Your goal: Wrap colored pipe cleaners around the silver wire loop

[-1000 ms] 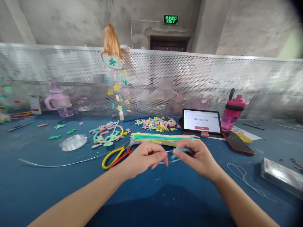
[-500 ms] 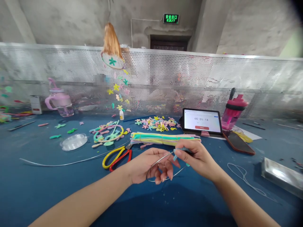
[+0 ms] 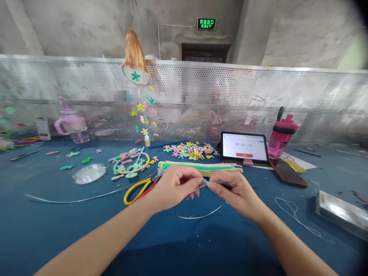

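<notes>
- On the blue table [image 3: 71,226], what's the layout?

- Front middle: left hand [image 3: 175,188] and right hand [image 3: 238,193], fingertips nearly meeting. Short blue strip [image 3: 205,182] between them.

- Grip?

- Both narrow. Left pinches 1 end of the strip, right the other; right's inner fingers hidden. Thin wire [image 3: 195,218] bows below them. Touching the table or not, can't tell.

- Around that?

- Bundle of fuzzy sticks [image 3: 172,166] just behind the hands, flower pile [image 3: 192,151] beyond it. Scissors [image 3: 134,194], yellow and red handles, beside the left wrist. Clear dish [image 3: 89,173] further left. White cord [image 3: 296,214] and shiny box [image 3: 342,212] at right.

- Back edge?

- Tablet [image 3: 244,147] propped up, reads 00:05:15. Pink bottle [image 3: 284,134] right of it, phone [image 3: 289,173] lying in front. Lilac jug [image 3: 73,123] far left.

- Room?

- Metal screen [image 3: 244,92] full of holes runs behind the table. Grey bare wall [image 3: 86,27], dark doorway [image 3: 205,53], 1 green exit sign [image 3: 206,24] lit above it.
</notes>
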`<state>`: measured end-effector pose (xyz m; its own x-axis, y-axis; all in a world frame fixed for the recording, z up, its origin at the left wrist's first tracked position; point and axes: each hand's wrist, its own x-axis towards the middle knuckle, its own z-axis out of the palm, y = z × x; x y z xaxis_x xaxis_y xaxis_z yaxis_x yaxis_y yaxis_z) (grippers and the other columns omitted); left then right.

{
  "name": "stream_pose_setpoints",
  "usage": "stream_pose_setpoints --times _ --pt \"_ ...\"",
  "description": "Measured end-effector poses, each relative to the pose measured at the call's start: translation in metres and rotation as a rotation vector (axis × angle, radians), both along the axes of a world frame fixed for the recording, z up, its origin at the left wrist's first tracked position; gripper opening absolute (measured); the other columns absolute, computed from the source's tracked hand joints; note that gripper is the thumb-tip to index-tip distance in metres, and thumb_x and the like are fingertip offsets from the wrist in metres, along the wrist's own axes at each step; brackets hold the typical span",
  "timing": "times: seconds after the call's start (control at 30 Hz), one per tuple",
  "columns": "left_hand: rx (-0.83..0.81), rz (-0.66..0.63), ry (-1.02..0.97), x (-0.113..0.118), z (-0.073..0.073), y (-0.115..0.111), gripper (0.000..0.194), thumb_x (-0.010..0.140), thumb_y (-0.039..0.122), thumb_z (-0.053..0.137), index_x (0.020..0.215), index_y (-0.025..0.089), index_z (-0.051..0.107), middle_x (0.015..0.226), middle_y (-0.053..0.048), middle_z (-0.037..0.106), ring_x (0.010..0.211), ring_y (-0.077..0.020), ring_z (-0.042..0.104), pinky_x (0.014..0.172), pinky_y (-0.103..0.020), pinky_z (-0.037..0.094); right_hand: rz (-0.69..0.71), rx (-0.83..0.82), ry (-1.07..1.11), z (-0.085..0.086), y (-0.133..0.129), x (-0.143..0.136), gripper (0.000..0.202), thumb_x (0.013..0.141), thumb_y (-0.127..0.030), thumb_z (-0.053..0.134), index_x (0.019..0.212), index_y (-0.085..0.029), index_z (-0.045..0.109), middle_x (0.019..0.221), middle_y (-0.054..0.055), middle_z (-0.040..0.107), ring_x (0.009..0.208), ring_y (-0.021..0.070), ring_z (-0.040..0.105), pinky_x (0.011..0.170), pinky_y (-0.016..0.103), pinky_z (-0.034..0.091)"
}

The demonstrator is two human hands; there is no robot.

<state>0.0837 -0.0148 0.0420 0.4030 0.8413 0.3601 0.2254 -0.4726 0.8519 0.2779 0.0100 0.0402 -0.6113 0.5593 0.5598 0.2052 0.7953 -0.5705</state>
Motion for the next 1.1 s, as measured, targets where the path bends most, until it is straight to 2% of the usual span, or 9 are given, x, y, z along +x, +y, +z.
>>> stream_pose_setpoints --times 0.1,0.2,0.27,0.33,0.47,0.6,0.8,0.97,1.1 --pt "0.662 0.201 0.379 -0.002 0.009 -0.014 0.018 0.086 0.017 0.047 0.075 0.015 0.061 0.063 -0.001 0.060 0.059 -0.0108 0.054 0.055 -0.024 0.043 0.003 -0.030 0.000 0.000 -0.002 0.000 0.028 0.089 -0.034 0.049 0.068 -0.017 0.055 0.058 -0.004 0.041 0.055 0.0087 0.035 0.050 0.022 0.030" --pt "1.239 0.359 0.687 -0.002 0.005 -0.024 0.010 0.082 0.012 0.053 0.080 0.013 0.063 0.064 -0.002 0.061 0.060 -0.0137 0.053 0.054 -0.028 0.043 0.012 -0.054 0.006 0.000 -0.004 0.000 0.028 0.089 -0.034 0.049 0.067 -0.017 0.053 0.059 -0.004 0.041 0.056 0.0092 0.035 0.051 0.022 0.030" --pt "1.503 0.408 0.844 -0.002 0.000 -0.026 0.007 0.077 0.011 0.060 0.083 0.012 0.065 0.065 -0.002 0.061 0.059 -0.0142 0.052 0.051 -0.028 0.043 0.013 -0.066 0.009 0.000 -0.004 0.000 0.027 0.089 -0.033 0.049 0.068 -0.017 0.053 0.060 -0.004 0.042 0.056 0.0093 0.035 0.051 0.022 0.030" --pt "1.657 0.411 0.940 -0.002 -0.001 -0.028 0.012 0.076 0.012 0.063 0.086 0.012 0.067 0.069 -0.003 0.062 0.062 -0.0147 0.053 0.050 -0.027 0.044 -0.001 -0.076 0.012 0.000 -0.003 0.000 0.027 0.089 -0.033 0.049 0.068 -0.017 0.053 0.060 -0.003 0.042 0.057 0.0095 0.035 0.051 0.023 0.029" --pt "1.776 0.392 1.038 0.001 0.002 -0.030 0.013 0.078 0.012 0.061 0.087 0.012 0.070 0.074 -0.005 0.063 0.065 -0.0133 0.051 0.046 -0.024 0.042 -0.029 -0.093 0.025 0.001 -0.003 -0.002 0.031 0.091 -0.035 0.046 0.067 -0.017 0.053 0.061 -0.003 0.043 0.057 0.0099 0.034 0.052 0.023 0.029" --pt "1.775 0.381 1.066 0.009 0.002 -0.030 0.015 0.079 0.013 0.059 0.088 0.007 0.070 0.073 -0.007 0.064 0.059 -0.0113 0.047 0.043 -0.023 0.039 -0.086 -0.134 0.022 0.002 -0.004 -0.005 0.031 0.091 -0.037 0.045 0.071 -0.017 0.056 0.063 -0.002 0.047 0.059 0.0101 0.038 0.054 0.023 0.031" --pt "1.732 0.535 1.183 0.027 -0.003 -0.023 0.014 0.076 0.012 0.063 0.086 0.003 0.069 0.068 -0.009 0.065 0.056 -0.0113 0.048 0.043 -0.021 0.039 -0.163 -0.097 -0.002 0.001 0.002 -0.009 0.024 0.092 -0.032 0.043 0.079 -0.019 0.059 0.074 0.000 0.058 0.067 0.0120 0.049 0.061 0.024 0.037" --pt "1.706 0.588 1.095 0.025 -0.009 -0.016 0.017 0.076 0.015 0.064 0.088 0.004 0.068 0.070 -0.008 0.065 0.058 -0.0123 0.050 0.045 -0.023 0.041 -0.186 -0.083 0.009 -0.003 0.008 -0.008 0.023 0.091 -0.033 0.044 0.079 -0.020 0.058 0.074 0.000 0.059 0.067 0.0126 0.051 0.060 0.024 0.039" --pt "1.620 0.492 0.851 0.010 -0.003 -0.010 0.010 0.075 0.018 0.064 0.081 0.010 0.068 0.059 -0.001 0.059 0.057 -0.0138 0.051 0.046 -0.026 0.040 -0.185 -0.071 0.015 -0.005 0.010 -0.007 0.023 0.091 -0.033 0.045 0.079 -0.019 0.058 0.073 0.000 0.058 0.068 0.0126 0.050 0.060 0.024 0.038"
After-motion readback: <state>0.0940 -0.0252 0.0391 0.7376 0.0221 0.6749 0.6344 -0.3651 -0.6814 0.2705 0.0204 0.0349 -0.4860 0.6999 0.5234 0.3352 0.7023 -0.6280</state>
